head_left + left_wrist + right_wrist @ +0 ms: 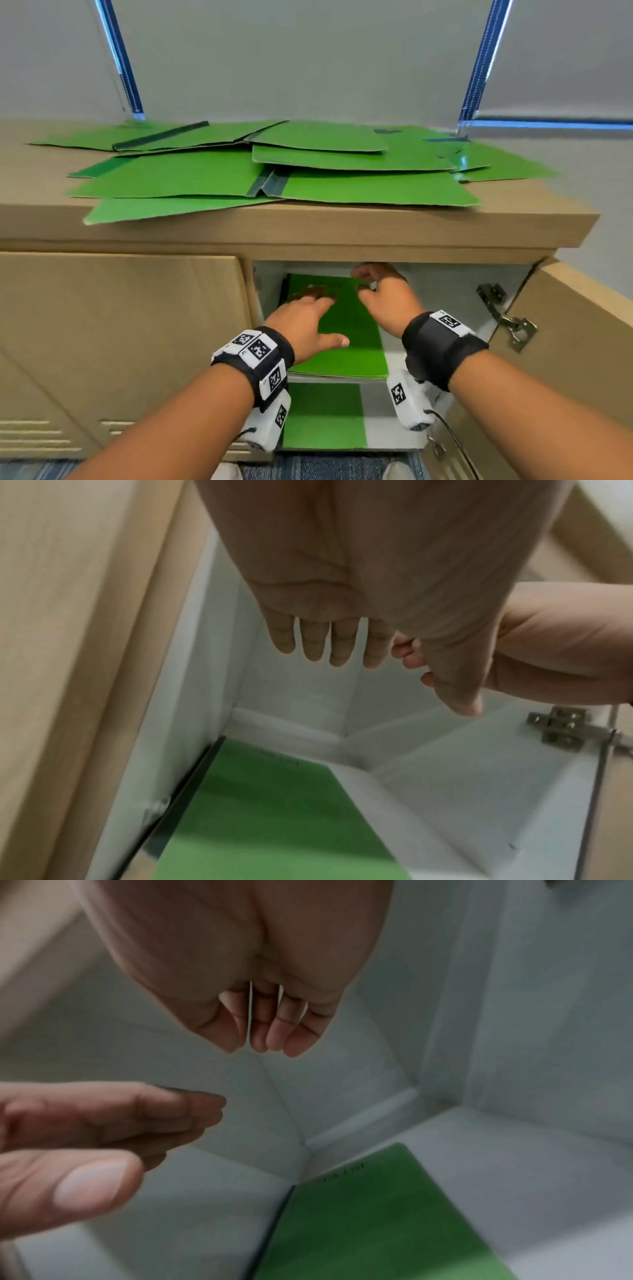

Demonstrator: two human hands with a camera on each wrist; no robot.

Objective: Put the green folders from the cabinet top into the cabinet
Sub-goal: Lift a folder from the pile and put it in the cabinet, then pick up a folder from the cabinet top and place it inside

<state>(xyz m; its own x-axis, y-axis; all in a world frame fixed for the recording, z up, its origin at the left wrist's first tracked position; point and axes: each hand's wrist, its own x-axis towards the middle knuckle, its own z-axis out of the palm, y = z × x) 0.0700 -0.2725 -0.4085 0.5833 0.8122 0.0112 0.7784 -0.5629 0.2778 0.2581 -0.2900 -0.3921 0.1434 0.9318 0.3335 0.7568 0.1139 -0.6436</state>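
Note:
Several green folders lie spread and overlapping on the tan cabinet top. Below it the compartment stands open, and one green folder lies flat on its white upper shelf, against the left wall. My left hand hovers over this folder with straight fingers, holding nothing. My right hand is above the folder's far right corner, its fingers loosely curled and empty. Another green folder lies on the lower shelf.
The compartment's door swings open to the right on a metal hinge. A closed tan door is to the left. The white shelf is bare to the right of the folder. Grey blinds hang behind the cabinet top.

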